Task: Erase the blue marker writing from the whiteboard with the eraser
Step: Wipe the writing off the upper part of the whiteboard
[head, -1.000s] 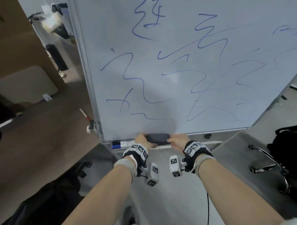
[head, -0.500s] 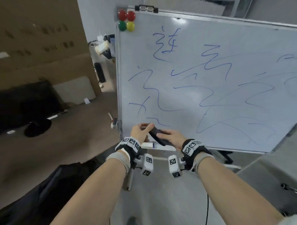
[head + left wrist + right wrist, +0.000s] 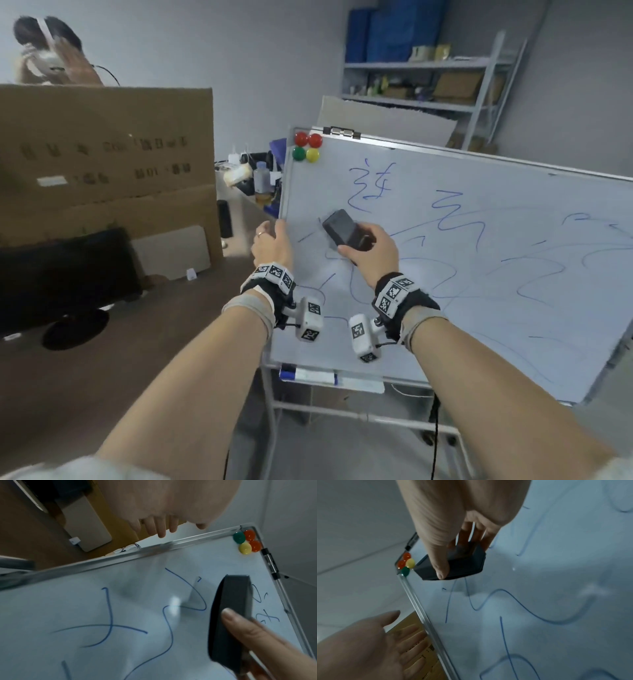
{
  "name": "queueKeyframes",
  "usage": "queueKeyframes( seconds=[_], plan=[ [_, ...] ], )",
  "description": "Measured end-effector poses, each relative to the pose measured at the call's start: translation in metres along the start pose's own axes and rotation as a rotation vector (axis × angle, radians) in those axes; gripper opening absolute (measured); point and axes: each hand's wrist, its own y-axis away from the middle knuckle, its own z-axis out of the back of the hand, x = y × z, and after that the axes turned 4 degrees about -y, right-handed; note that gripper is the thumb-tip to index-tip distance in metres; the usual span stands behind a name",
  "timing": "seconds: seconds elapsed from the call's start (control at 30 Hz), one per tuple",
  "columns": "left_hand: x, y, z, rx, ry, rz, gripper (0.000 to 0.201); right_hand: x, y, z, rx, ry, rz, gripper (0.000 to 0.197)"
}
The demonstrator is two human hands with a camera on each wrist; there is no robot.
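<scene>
Right hand [image 3: 371, 253] holds the eraser [image 3: 342, 228], thumb along one long side, fingers curled round the other; I read it as a firm grip. In the right wrist view the thumb lies across the eraser's dark back and the fingers [image 3: 471, 534] wrap it from behind. The eraser sits at the upper left part of the whiteboard [image 3: 513, 274], below and right of the magnets [image 3: 307, 146], tilted with one end up-left. Whether its pad touches the board I cannot tell; the left wrist view shows it edge-on, very near the surface. Left hand [image 3: 272, 245] is at the board's left frame edge, fingers straight and loosely spread, holding nothing; in the left wrist view the fingertips [image 3: 161, 532] hang just beyond the frame, apart from it. Blue writing [image 3: 371, 186] covers most of the board: characters near the top left, long wavy strokes across the middle and right, more strokes below the eraser. A marker [image 3: 306, 376] lies in the tray under the board. Cardboard boxes [image 3: 102, 154] stand to the left, a metal shelf [image 3: 428, 82] behind. Another person's head shows above the boxes.
</scene>
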Motion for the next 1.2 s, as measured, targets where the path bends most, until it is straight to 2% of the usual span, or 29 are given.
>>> queueKeyframes(
  seconds=[0.1, 0.2, 0.33, 0.43, 0.5, 0.63, 0.67, 0.73, 0.83, 0.9, 0.97, 1.03, 1.1, 1.2],
  plan=[
    [-0.011, -0.027, -0.011, 0.11, 0.089, -0.008, 0.058, 0.024, -0.03, -0.006, -0.132, 0.126, 0.142, 0.053],
    [0.0, -0.045, -0.012, 0.215, 0.003, -0.015, 0.055, 0.031, -0.047, -0.017, -0.189, 0.236, 0.208, 0.052],
    [0.022, -0.056, -0.011, 0.261, 0.012, -0.124, 0.051, 0.008, -0.038, -0.046, -0.094, 0.374, 0.218, 0.052],
    [0.024, -0.059, -0.012, 0.258, 0.039, -0.117, 0.049, -0.01, -0.021, -0.063, 0.048, 0.497, 0.237, 0.053],
    [0.023, -0.058, -0.013, 0.261, 0.04, -0.112, 0.049, -0.008, -0.022, -0.058, 0.061, 0.542, 0.278, 0.054],
    [0.028, -0.057, -0.015, 0.276, 0.003, -0.103, 0.051, 0.017, -0.054, -0.037, -0.18, 0.462, 0.312, 0.053],
    [0.027, -0.056, -0.015, 0.273, 0.006, -0.095, 0.053, 0.021, -0.058, -0.036, -0.193, 0.459, 0.314, 0.053],
    [0.03, -0.055, -0.013, 0.242, 0.013, -0.065, 0.054, 0.017, -0.05, -0.047, -0.109, 0.487, 0.333, 0.054],
    [0.042, -0.048, -0.013, 0.217, 0.017, -0.014, 0.042, -0.019, -0.012, -0.072, 0.152, 0.64, 0.374, 0.056],
    [0.053, -0.041, -0.012, 0.225, 0.019, 0.006, 0.042, -0.033, 0.002, -0.074, 0.254, 0.744, 0.398, 0.057],
    [0.065, -0.037, -0.011, 0.224, -0.016, 0.013, 0.046, -0.025, -0.011, -0.068, 0.201, 0.761, 0.439, 0.057],
    [0.077, -0.035, -0.012, 0.219, -0.065, 0.017, 0.049, -0.007, -0.033, -0.06, 0.035, 0.688, 0.455, 0.056],
    [0.088, -0.033, -0.012, 0.207, -0.086, 0.034, 0.051, 0.001, -0.047, -0.059, -0.061, 0.614, 0.457, 0.054],
    [0.104, -0.028, -0.007, 0.217, -0.126, 0.084, 0.052, -0.028, -0.02, -0.074, 0.011, 0.657, 0.454, 0.051]
  ],
)
